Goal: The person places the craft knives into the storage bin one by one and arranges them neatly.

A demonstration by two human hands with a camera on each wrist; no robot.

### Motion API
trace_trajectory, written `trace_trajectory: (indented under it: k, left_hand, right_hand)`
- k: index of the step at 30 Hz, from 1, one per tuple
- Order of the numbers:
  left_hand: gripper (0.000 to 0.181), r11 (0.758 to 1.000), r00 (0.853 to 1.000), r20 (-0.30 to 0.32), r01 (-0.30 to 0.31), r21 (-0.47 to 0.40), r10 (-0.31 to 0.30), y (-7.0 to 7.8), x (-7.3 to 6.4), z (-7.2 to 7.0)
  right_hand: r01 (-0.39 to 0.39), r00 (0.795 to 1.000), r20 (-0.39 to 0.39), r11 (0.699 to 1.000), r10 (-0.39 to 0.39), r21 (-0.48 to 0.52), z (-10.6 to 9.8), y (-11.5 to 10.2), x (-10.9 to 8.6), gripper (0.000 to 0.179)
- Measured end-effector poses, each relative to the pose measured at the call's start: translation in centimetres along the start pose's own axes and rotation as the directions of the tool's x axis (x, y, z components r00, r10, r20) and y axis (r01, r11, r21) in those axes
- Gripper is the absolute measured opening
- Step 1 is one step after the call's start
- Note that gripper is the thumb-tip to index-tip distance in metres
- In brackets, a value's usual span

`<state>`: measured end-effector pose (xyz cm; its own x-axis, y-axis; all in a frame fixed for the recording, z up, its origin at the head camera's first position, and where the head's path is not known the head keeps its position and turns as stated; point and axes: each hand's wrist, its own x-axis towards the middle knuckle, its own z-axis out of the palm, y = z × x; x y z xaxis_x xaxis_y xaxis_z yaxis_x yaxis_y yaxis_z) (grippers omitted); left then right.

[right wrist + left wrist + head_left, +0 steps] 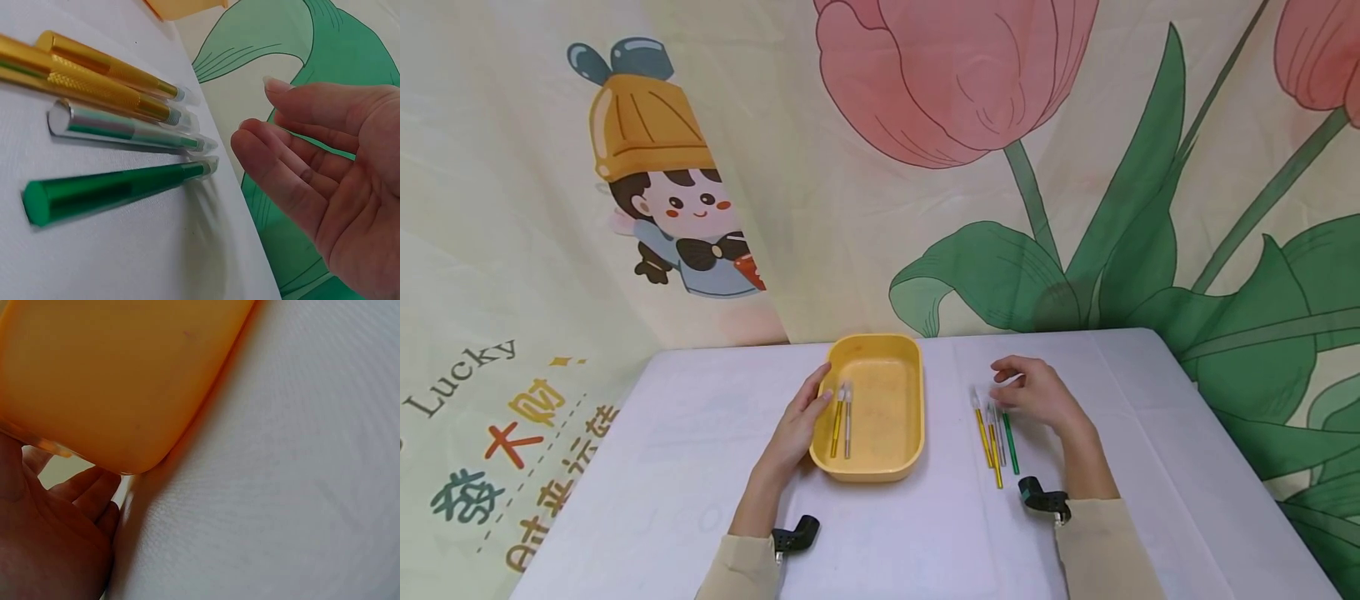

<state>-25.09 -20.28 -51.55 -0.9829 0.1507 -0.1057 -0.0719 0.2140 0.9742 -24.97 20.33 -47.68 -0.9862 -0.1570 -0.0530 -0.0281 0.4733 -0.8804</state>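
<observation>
My left hand (797,425) holds the left rim of a yellow plastic tray (871,477), thumb at the rim and fingers along the outer wall. Inside the tray, a gold craft knife (837,427) and a silver craft knife (847,425) lie side by side at the left. Over the capped ends of a loose group of craft knives hovers my right hand (1037,392), thumb and fingers apart with nothing between them. That group has several gold knives (106,84), a silver knife (125,128) and a green knife (119,190), all with clear caps.
A white cloth covers the table (700,467), whose far edge lies just behind the tray. Behind it hangs a printed backdrop (820,250) with tulips and a cartoon figure. Each wrist wears a black camera (1043,497).
</observation>
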Motion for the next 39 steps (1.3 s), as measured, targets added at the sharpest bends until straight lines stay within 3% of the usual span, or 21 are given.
trace_trajectory:
  k: [16,24,39]
  left_hand:
    - [0.052,1.000,1.000,-0.001,-0.011,-0.002,0.011,0.0,0.1,0.0]
    - [0.051,1.000,1.000,-0.002,-0.009,-0.006,0.009,0.1,0.1,0.0]
    - [0.050,1.000,1.000,0.006,-0.010,-0.006,0.010,0.1,0.1,0.1]
  right_hand:
    - [-0.043,0.999,0.028,0.995,0.046,-0.084,-1.2,0.8,-0.3,0.038]
    - [-0.059,0.997,0.036,0.990,0.065,-0.128,-1.3,1.3,-0.3,0.025]
    - [-0.080,0.986,0.132,0.986,0.099,-0.145,-1.2,1.2,-0.6,0.020]
